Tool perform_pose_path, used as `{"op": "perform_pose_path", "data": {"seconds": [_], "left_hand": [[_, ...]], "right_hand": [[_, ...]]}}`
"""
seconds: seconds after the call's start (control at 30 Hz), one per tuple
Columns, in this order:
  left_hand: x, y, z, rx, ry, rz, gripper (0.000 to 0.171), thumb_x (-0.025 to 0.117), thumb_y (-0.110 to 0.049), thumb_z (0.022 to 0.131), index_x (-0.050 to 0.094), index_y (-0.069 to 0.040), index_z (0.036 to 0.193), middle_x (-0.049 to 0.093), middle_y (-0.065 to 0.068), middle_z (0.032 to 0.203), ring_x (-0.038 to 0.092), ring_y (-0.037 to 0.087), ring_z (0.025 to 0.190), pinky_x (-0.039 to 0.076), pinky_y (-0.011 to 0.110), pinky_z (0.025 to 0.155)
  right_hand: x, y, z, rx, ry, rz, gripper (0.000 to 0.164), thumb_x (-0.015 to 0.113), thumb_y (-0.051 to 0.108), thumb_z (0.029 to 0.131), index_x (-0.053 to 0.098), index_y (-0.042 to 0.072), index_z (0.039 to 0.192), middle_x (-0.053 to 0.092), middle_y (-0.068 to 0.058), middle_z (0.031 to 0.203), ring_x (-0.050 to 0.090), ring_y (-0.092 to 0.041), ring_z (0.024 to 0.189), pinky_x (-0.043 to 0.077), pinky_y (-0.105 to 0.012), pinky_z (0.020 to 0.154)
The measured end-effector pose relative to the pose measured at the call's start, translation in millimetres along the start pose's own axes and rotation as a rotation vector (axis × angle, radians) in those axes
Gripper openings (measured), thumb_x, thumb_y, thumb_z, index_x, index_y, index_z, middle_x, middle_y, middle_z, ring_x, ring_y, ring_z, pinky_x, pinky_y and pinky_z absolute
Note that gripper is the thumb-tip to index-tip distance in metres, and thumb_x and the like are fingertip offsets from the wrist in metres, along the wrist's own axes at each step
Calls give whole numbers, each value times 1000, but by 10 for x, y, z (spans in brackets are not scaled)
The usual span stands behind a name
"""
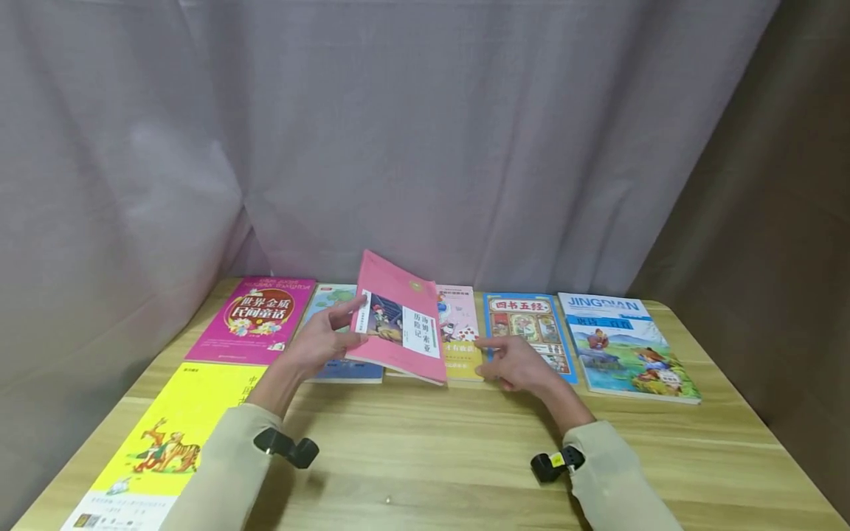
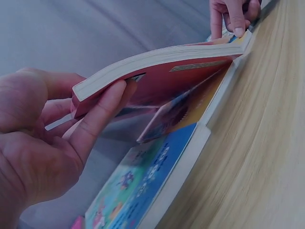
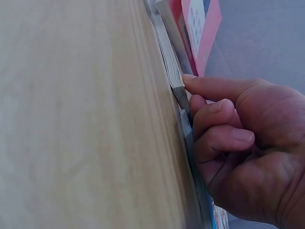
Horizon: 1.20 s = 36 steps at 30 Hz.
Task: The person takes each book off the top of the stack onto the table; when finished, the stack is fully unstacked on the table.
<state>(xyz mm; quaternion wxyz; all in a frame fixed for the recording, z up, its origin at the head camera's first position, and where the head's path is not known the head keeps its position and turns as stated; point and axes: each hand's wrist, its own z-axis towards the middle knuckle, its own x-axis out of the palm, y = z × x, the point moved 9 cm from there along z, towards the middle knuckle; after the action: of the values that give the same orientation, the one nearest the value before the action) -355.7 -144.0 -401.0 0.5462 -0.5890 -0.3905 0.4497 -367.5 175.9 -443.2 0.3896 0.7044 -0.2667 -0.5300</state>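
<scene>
A thin pink book (image 1: 398, 317) with a picture and white title panel tilts over the row of books, its left side raised. My left hand (image 1: 325, 341) grips that left edge, thumb and fingers on opposite sides in the left wrist view. Partly hidden beneath it lies a pink and yellow book (image 1: 462, 354). At that book's near right corner is my right hand (image 1: 518, 363), one fingertip on the cover and the other fingers (image 3: 221, 136) curled beside its edge. A green and blue book (image 1: 345, 372) lies under the left hand, partly covered.
A magenta book (image 1: 252, 321) lies at the back left, a yellow book (image 1: 179, 413) nearer me under my left sleeve. To the right are a blue-bordered book (image 1: 531, 332) and a landscape-covered book (image 1: 627, 350). A grey curtain (image 1: 412, 147) hangs behind the wooden table (image 1: 425, 457).
</scene>
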Motion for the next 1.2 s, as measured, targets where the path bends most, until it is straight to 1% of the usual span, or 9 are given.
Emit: {"op": "perform_pose_path", "data": {"seconds": [0.23, 0.4, 0.5, 0.6, 0.8, 0.9, 1.0, 1.13, 1.2], "left_hand": [[-65, -126, -159, 11, 12, 25, 78, 67, -2, 98, 36, -21, 166, 44, 24, 163, 70, 11, 87, 48, 21, 59], [-100, -262, -359, 41, 14, 69, 76, 70, -7, 99, 39, -26, 165, 45, 21, 164, 74, 16, 105, 59, 24, 78], [-128, -343, -529, 46, 0, 102, 76, 72, -9, 98, 41, -30, 164, 42, 16, 167, 68, 20, 120, 60, 26, 85], [-140, -405, -718, 54, 1, 96, 76, 72, -9, 98, 41, -31, 163, 39, 10, 170, 65, 22, 124, 60, 26, 88], [-116, -448, -1200, 64, 42, 4, 79, 70, -5, 98, 37, -26, 166, 37, 12, 171, 73, 18, 115, 63, 32, 92], [-107, -406, -1445, 14, 37, -17, 79, 72, -9, 98, 37, -30, 166, 40, 13, 168, 76, 24, 111, 64, 35, 90], [-93, -312, -1667, -59, 10, -30, 79, 74, -12, 98, 38, -36, 164, 35, 9, 171, 68, 29, 124, 64, 36, 93], [-40, -50, -1919, -186, -8, -144, 81, 73, -14, 99, 34, -41, 165, 20, 8, 177, 50, 29, 144, 60, 37, 102], [-8, 129, -2038, -274, -19, -219, 83, 74, -17, 99, 31, -44, 165, 19, 11, 177, 51, 26, 145, 58, 39, 105]], "right_hand": [[-2, 4, 3, -2, 14, -5, 67, 79, 9, 90, 55, 4, 152, 41, 5, 49, 35, -10, 40, 29, -23, 42], [3, -5, 7, 9, 15, -2, 68, 79, 8, 89, 55, 4, 152, 42, 5, 49, 36, -10, 40, 29, -23, 43], [7, -14, 10, 14, 19, -1, 68, 79, 8, 90, 55, 4, 153, 43, 4, 49, 36, -10, 41, 30, -22, 43], [7, -19, 14, 17, 21, 4, 68, 78, 7, 90, 54, 5, 153, 43, 4, 49, 36, -10, 40, 30, -23, 42], [13, -9, 18, 16, 30, 5, 68, 79, 7, 90, 54, 6, 153, 44, 4, 50, 36, -10, 41, 30, -22, 43], [1, -3, 19, 13, 31, 10, 68, 78, 7, 90, 54, 5, 154, 45, 4, 50, 36, -11, 41, 30, -22, 43], [-9, -3, 21, 11, 33, 17, 68, 78, 7, 91, 54, 4, 154, 46, 4, 50, 37, -11, 41, 30, -22, 43], [-6, -16, 24, 14, 35, 10, 67, 79, 9, 92, 54, 6, 154, 45, 4, 49, 36, -11, 41, 30, -23, 43], [1, -11, 19, 8, 41, 4, 67, 78, 10, 93, 54, 6, 154, 43, 4, 49, 34, -12, 41, 30, -24, 44]]}}
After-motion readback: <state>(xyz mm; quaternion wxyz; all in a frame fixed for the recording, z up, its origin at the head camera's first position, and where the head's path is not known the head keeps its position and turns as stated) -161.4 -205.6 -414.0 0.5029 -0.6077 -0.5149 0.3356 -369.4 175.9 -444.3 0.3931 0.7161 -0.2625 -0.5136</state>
